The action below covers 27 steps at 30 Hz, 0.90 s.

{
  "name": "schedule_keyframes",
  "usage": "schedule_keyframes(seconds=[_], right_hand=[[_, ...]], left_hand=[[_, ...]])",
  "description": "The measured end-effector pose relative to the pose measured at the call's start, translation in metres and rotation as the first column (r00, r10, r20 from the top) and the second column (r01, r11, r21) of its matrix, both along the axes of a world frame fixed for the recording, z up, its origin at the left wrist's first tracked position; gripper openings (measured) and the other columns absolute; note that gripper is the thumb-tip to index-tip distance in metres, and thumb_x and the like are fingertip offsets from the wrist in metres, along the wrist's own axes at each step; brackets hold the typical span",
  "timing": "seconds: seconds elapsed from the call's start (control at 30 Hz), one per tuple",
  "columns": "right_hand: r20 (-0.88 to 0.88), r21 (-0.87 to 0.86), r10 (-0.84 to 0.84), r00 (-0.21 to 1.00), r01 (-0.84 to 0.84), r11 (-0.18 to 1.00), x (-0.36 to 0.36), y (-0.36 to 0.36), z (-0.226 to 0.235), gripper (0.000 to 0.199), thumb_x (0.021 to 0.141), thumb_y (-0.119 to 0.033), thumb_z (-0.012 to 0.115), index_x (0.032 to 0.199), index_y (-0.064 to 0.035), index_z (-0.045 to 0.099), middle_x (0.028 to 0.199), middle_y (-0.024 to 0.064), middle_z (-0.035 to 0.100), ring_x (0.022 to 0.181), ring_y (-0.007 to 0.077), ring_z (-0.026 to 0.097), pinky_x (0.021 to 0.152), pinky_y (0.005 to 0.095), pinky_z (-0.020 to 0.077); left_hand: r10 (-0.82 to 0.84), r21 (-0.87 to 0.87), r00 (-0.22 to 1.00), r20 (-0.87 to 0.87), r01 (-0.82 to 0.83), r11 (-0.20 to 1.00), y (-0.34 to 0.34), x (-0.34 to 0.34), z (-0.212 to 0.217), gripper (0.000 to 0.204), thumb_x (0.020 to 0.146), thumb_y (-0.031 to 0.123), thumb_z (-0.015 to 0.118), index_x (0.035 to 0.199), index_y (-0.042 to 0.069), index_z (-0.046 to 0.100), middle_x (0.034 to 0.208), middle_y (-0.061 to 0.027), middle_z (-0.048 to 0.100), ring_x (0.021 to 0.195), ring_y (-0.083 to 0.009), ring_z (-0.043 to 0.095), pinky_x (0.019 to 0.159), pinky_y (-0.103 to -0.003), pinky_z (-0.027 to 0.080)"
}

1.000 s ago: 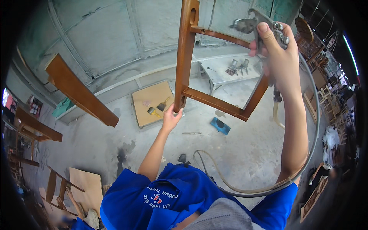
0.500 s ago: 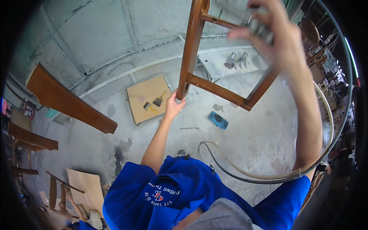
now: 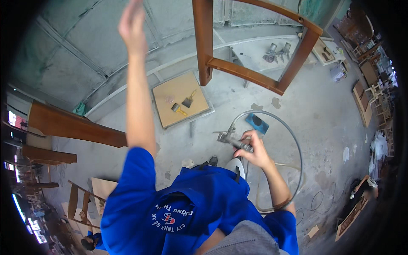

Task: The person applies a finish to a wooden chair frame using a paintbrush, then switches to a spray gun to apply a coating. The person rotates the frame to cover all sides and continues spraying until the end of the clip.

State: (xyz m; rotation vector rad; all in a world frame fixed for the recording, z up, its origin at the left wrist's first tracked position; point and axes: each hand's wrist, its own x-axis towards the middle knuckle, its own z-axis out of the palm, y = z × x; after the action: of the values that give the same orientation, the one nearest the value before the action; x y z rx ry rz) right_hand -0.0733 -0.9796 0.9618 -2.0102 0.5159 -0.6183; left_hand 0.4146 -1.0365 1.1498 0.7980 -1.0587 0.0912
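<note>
My right hand [image 3: 254,151] is closed around a dark metal spray gun [image 3: 233,141] in front of my body; a grey hose [image 3: 297,144] loops from it. At the upper left, my left hand [image 3: 133,29] is raised, its fingers stretched out and slightly blurred, holding nothing that I can see. A brown varnished wooden frame [image 3: 244,72], like part of a chair, hangs at the top beyond the gun, with neither hand touching it. Left of my left arm hangs a wide, curved brown wooden piece [image 3: 76,123].
Two paintbrushes [image 3: 188,100] lie on a brown board-topped stand [image 3: 170,89]. Several metal spray guns [image 3: 276,53] rest on a white bench [image 3: 244,53]. A blue box [image 3: 257,123] is on the floor. More brown wooden pieces [image 3: 49,155] hang at left; another person [image 3: 91,241] works at the lower left.
My left hand has let go of the wooden frame and swung up and left. My right hand has brought the spray gun down from beside the frame toward my body.
</note>
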Motion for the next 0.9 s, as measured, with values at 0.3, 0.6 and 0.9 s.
schedule_keyframes(seconds=[0.3, 0.6, 0.9], right_hand=[[0.582, 0.579, -0.616, 0.531, 0.26, 0.772, 0.021, -0.159, -0.087, 0.048, 0.102, -0.035, 0.071, 0.122, -0.0133, 0.034, 0.087, 0.0164, 0.068, 0.047, 0.0148, 0.055, 0.038, 0.026, 0.0399], [0.52, 0.532, -0.227, 0.824, -0.104, 0.84, 0.008, -0.167, -0.12, 0.042, 0.097, -0.014, 0.076, 0.114, -0.0096, 0.038, 0.079, 0.015, 0.072, 0.042, 0.009, 0.049, 0.038, 0.0238, 0.0358], [0.322, 0.32, -0.658, 0.681, 0.576, 0.752, -0.009, -0.154, -0.121, 0.043, 0.097, -0.009, 0.073, 0.134, -0.0056, 0.052, 0.089, 0.0087, 0.071, 0.073, 0.0137, 0.068, 0.062, 0.0258, 0.0499]], left_hand=[[-0.085, 0.254, 0.996, 0.041, 0.071, 0.964, -0.086, -0.03, 0.184, 0.054, 0.093, 0.014, 0.068, 0.143, -0.005, 0.058, 0.139, -0.017, 0.063, 0.134, -0.0272, 0.056, 0.115, -0.039, 0.042], [0.004, 0.356, 0.995, 0.096, -0.038, 0.934, -0.108, -0.048, 0.207, 0.054, 0.093, 0.014, 0.068, 0.142, -0.005, 0.059, 0.135, -0.0165, 0.063, 0.13, -0.027, 0.056, 0.113, -0.039, 0.042], [-0.009, 0.357, 0.994, 0.107, -0.03, 0.934, -0.089, -0.055, 0.211, 0.054, 0.092, 0.014, 0.068, 0.142, -0.005, 0.059, 0.132, -0.016, 0.063, 0.127, -0.0269, 0.056, 0.11, -0.039, 0.042]])
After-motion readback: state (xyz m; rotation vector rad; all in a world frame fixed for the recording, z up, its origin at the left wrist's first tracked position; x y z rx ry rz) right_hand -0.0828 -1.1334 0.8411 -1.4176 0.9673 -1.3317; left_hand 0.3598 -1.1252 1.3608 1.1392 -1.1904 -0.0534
